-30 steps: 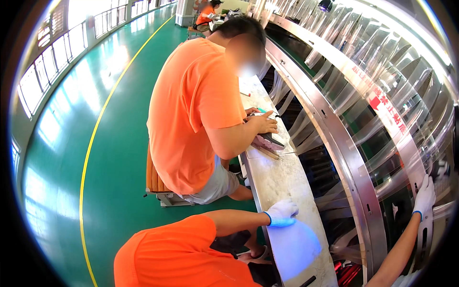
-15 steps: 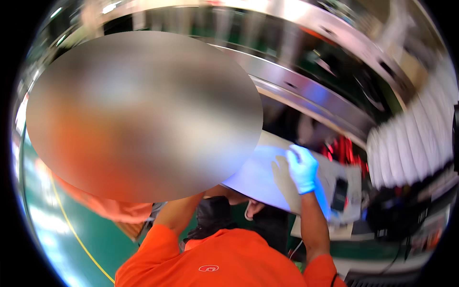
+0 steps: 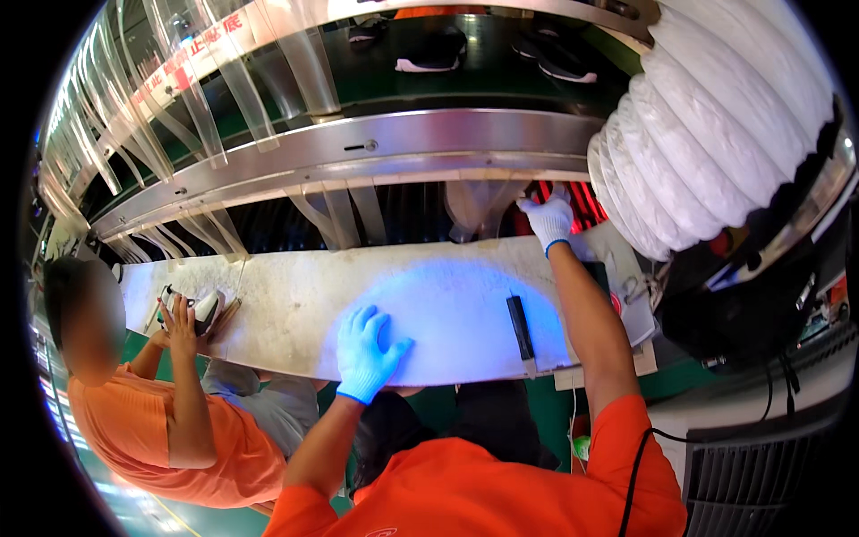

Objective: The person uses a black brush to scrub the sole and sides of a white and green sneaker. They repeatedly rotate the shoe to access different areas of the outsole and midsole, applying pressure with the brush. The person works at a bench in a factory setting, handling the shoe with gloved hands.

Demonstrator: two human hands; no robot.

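Observation:
My left hand (image 3: 369, 353), in a white knit glove lit blue, lies on the pale worktop (image 3: 286, 295) near its front edge. Its fingers are spread and hold nothing. Beyond the worktop's far edge, my gloved right hand (image 3: 550, 217) reaches to the low opening under the metal rail, beside a red glow (image 3: 583, 206). Its fingers are bent and partly hidden, so I cannot make out whether they grip anything. Between my arms lies a slim black tool (image 3: 519, 327) with a thin tip. A dark flat object (image 3: 597, 272) is partly behind my right forearm.
A co-worker (image 3: 170, 412) in orange sits at the left, handling a white-and-black shoe (image 3: 210, 309). Clear plastic strips (image 3: 242, 89) hang from the metal rail (image 3: 429, 139). Dark shoes (image 3: 438, 49) rest behind it. A ribbed white duct (image 3: 707, 134) bulges at the right.
My view has swung, and the worktop is now sharp. My right hand has gone from above the worktop to the opening at its back. My left hand has come into sight.

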